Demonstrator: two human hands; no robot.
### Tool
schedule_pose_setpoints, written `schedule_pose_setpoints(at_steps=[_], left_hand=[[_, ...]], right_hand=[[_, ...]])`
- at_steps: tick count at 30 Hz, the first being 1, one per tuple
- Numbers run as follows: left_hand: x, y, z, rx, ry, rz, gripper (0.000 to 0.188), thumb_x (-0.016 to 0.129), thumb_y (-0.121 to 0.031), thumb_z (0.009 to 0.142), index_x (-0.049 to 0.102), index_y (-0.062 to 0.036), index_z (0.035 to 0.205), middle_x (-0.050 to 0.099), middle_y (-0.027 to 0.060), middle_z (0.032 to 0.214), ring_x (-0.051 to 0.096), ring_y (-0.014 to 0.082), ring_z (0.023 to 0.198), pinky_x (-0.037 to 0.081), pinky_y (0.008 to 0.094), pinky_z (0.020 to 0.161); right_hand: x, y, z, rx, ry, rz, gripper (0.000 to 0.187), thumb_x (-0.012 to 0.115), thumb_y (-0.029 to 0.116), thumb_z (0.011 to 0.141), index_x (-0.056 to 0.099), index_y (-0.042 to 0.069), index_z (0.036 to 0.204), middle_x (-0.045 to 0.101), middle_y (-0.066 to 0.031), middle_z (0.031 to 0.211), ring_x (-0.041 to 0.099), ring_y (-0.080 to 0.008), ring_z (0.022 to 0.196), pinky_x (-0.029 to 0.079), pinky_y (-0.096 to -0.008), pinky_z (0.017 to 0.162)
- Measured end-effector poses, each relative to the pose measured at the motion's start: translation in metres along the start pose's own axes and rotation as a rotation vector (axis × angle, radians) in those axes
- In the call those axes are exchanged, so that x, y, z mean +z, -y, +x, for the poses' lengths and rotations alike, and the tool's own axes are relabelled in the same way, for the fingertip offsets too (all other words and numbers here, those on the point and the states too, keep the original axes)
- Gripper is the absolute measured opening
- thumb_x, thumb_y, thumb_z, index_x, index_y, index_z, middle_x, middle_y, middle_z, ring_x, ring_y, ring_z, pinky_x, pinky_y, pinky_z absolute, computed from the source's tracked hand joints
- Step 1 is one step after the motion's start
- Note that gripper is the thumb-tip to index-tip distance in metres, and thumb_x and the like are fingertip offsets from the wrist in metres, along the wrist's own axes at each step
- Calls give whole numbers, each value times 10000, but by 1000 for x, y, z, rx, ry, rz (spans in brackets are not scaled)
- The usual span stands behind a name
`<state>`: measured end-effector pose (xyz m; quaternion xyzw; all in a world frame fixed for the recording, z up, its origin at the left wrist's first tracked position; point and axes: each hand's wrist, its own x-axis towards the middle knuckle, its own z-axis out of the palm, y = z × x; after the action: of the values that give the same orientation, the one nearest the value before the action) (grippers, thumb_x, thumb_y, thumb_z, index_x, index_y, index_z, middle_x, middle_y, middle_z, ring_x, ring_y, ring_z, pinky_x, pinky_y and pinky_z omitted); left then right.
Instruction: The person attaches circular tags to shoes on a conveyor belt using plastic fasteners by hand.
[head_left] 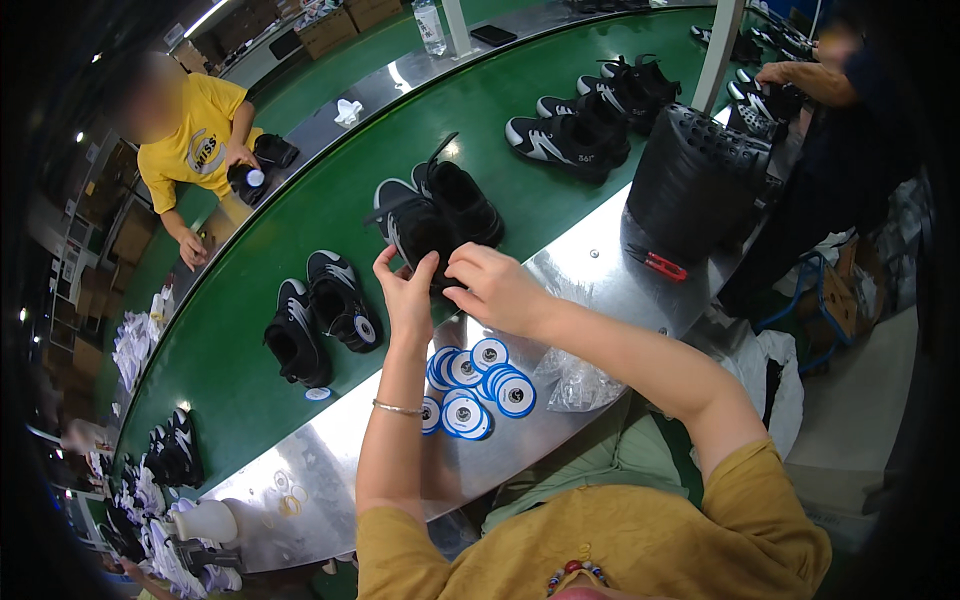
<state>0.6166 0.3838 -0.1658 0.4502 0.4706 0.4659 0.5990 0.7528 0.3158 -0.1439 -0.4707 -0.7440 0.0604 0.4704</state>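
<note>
A black sneaker (418, 222) with grey-white side marks stands heel toward me on the green belt, next to its mate (462, 197). My left hand (408, 300) grips its heel edge, thumb and forefinger closed on it. Close beside, my right hand (497, 290) is closed in a pinch at the same heel; whatever lies between its fingertips is hidden. Below my hands, round white tags with blue rims (465, 368) lie in loose piles on the metal ledge. To the left, another black pair (340, 305) has a round tag at one heel.
Clear plastic bags (580, 380) lie right of the tags. A black perforated bin (695, 170) stands on the ledge, with red-handled snippers (657, 262) before it. More black sneakers (575, 140) stand farther along the belt. Co-workers are across the belt and at the right.
</note>
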Motion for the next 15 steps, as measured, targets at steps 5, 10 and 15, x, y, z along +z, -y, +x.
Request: schedule_pose_setpoints(at_steps=[5,10,15], left_hand=[[7,-16,-24,160,91,58,636,697,-73,771,287,-38,1255,492,139,1066,529,181,965,462,280,814],[13,-25,-44,208,129,65,644,689,-7,745,291,-34,1251,496,131,1061,528,177,972,462,270,823],[9,-23,-59,226,123,82,649,677,26,714,311,-33,1247,497,139,1084,529,187,991,459,282,841]], right_hand=[[-39,22,29,-17,-172,-240,289,654,66,729,611,38,1013,518,-96,875,552,-250,771,497,-335,632],[-43,24,25,-144,-67,-365,285,631,88,678,627,32,958,506,-101,871,547,-258,803,509,-333,614],[-48,38,1,-202,-43,-344,299,651,59,685,633,10,980,524,-134,901,555,-286,813,516,-343,643]])
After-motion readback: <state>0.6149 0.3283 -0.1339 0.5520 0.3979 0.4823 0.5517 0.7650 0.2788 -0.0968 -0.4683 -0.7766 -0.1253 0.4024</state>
